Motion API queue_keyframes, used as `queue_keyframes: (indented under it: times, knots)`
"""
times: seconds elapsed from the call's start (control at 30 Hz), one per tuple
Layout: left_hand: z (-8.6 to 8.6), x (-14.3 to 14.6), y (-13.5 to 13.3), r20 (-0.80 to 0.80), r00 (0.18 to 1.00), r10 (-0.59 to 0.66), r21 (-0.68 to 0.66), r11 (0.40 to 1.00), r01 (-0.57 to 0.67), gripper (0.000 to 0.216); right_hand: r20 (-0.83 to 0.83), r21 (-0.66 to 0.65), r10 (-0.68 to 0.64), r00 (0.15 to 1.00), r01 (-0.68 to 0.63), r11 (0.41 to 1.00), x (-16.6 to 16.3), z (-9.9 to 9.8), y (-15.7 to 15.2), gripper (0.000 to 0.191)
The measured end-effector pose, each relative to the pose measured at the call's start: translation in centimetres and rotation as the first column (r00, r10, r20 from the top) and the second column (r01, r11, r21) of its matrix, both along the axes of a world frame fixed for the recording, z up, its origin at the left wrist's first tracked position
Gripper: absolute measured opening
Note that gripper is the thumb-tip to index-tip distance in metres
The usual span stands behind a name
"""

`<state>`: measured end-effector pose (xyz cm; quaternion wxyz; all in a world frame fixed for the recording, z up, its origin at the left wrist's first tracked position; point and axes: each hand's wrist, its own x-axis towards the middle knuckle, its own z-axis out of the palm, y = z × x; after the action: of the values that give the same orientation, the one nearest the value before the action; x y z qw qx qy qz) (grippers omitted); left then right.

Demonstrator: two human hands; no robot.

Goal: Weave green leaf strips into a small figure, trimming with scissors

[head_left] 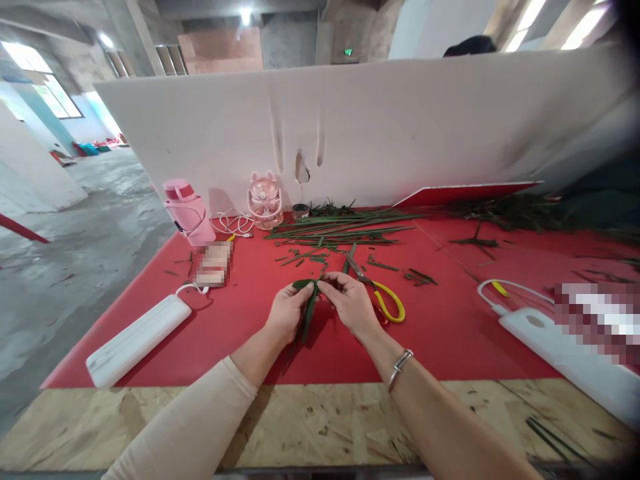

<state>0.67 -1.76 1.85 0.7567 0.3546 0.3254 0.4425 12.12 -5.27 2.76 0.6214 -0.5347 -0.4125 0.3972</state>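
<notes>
Both my hands meet over the red table cover (440, 327), pinching a folded green leaf strip (309, 308). My left hand (287, 312) grips its left side with closed fingers, the long ends of the strip hanging down past the palm. My right hand (350, 303) pinches the right side of the fold. Yellow-handled scissors (380, 293) lie just right of my right hand. A pile of long green leaf strips (340, 227) lies farther back on the cover.
A pink bottle (189, 210), a pink mini fan (265, 200) and a white cable (233, 223) stand at the back left. White power banks lie at left (137, 340) and right (565, 350). A white partition (400, 127) closes the back. Bare wood board (320, 420) runs along the front.
</notes>
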Motion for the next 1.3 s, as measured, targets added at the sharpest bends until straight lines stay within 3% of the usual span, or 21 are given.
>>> queue_keyframes:
  times: [0.17,0.3,0.4,0.53,0.63,0.77,0.87,0.97,1.07,1.2,1.3]
  knots:
    - [-0.2,-0.1,-0.1,-0.045,0.999,0.018,0.14,0.99,-0.012,0.019,0.042,0.003,-0.057,0.998,0.057,0.998,-0.3,-0.4,0.1,0.022]
    - [-0.5,-0.2,0.2,-0.179,0.971,0.16,0.248,0.962,-0.113,0.02,0.069,0.007,-0.116,0.991,0.116,0.993,-0.2,-0.1,-0.2,0.026]
    - [-1.2,-0.3,0.2,-0.168,0.957,0.236,0.376,0.913,-0.159,0.039,0.098,0.046,-0.089,0.991,0.085,0.995,-0.2,0.5,-0.7,0.029]
    - [-1.7,-0.3,-0.9,-0.182,0.973,0.14,0.497,0.867,-0.032,0.059,0.034,0.001,0.02,0.999,-0.02,1.0,-0.1,0.8,-0.9,0.033]
    - [-1.4,-0.3,-1.5,-0.21,0.975,0.077,0.527,0.849,0.047,0.057,-0.094,-0.056,0.027,0.995,-0.033,0.998,0.2,0.5,-0.5,0.029]
    - [-1.0,-0.1,-1.0,-0.211,0.97,0.123,0.48,0.877,-0.006,0.041,-0.216,-0.046,0.045,0.975,-0.056,0.997,0.5,0.2,0.1,0.032]
    - [-0.9,0.0,-0.3,-0.187,0.966,0.176,0.336,0.936,-0.105,0.031,-0.245,-0.025,0.058,0.968,-0.066,0.998,0.6,-0.1,0.3,0.032]
    - [-0.7,0.1,-0.1,-0.147,0.984,0.101,0.131,0.988,-0.082,0.031,-0.251,0.02,0.078,0.965,-0.075,0.997,0.6,-0.4,0.3,0.029]
    - [-0.4,0.1,-0.3,-0.043,0.999,0.013,0.017,1.0,-0.012,0.032,-0.226,0.057,0.108,0.968,-0.098,0.994,0.7,-0.5,0.3,0.026]
    - [-0.2,0.0,-0.2,0.005,0.999,0.045,-0.053,0.998,-0.045,0.031,-0.173,0.022,0.112,0.978,-0.11,0.994,0.6,-0.2,0.2,0.028]
    - [-0.2,-0.1,-0.3,-0.073,0.995,0.071,0.032,0.997,-0.068,0.028,-0.185,-0.018,0.117,0.976,-0.123,0.992,0.5,0.1,0.0,0.026]
